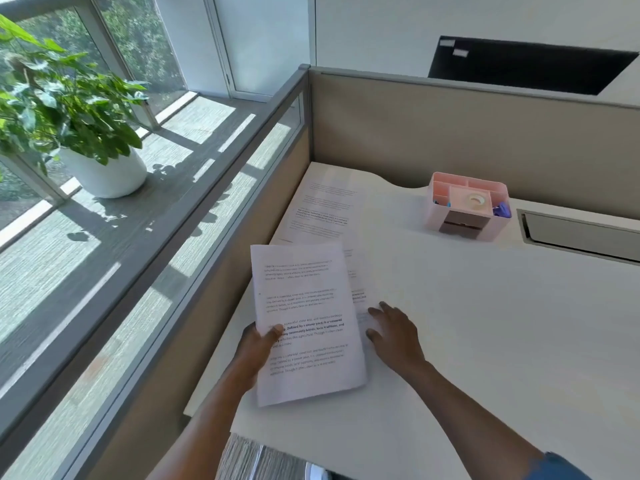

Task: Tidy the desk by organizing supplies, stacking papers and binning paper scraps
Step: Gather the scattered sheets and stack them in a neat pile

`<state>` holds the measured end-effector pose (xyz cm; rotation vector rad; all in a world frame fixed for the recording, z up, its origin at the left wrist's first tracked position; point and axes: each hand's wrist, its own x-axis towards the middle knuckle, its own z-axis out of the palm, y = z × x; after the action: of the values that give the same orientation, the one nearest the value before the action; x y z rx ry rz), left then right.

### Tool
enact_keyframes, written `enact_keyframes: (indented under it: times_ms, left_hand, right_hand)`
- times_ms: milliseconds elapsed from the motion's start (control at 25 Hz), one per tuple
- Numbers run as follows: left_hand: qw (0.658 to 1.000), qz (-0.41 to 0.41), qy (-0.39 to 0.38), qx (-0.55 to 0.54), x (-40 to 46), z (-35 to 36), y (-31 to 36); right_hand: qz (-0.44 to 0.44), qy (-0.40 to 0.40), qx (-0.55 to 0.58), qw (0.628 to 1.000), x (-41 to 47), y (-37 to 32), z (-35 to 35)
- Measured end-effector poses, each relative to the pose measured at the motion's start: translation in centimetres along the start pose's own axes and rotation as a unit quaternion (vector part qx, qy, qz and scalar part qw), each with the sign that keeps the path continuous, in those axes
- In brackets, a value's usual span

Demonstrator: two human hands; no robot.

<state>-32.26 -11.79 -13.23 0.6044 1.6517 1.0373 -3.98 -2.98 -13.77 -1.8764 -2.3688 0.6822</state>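
Observation:
My left hand [258,348] grips a printed sheet of paper [304,320] by its left edge, thumb on top, holding it tilted above the white desk [485,323]. My right hand [393,332] lies flat with straight fingers on another printed sheet [358,301] that lies on the desk and is partly hidden under the held one. A further printed page [323,209] lies flat at the desk's far left corner. A pink desk organizer [467,206] stands at the back, holding a roll of tape [476,200] and blue clips [502,210].
Beige partition walls [450,133] border the desk at the back and left. A grey cable slot [581,233] is set in the desk at the right. A potted plant [69,109] stands on the floor by the window, beyond the partition.

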Motion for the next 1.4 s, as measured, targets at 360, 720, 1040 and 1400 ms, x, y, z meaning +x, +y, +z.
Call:
enact_keyframes:
  times_ms: [360,720,1040,1400]
  left_hand:
    - [0.999,-0.045,0.023,-0.021,1.2,-1.8,-2.5]
    - [0.998,-0.052,0.026,-0.010,1.9,-2.0,-3.3]
    - [0.998,-0.055,0.009,-0.022,1.6,-2.4,-3.3]
    - [0.997,-0.057,-0.026,-0.050,1.4,-2.6,-3.0]
  right_hand:
    - [0.077,0.118,0.041,0.989,-1.8,5.2,-0.9]
    - [0.250,0.008,0.017,0.968,-0.8,1.2,-2.1]
    - [0.253,0.065,0.246,0.933,-0.7,4.0,-1.4]
    - [0.196,0.148,0.629,0.737,-1.5,4.9,-3.3]
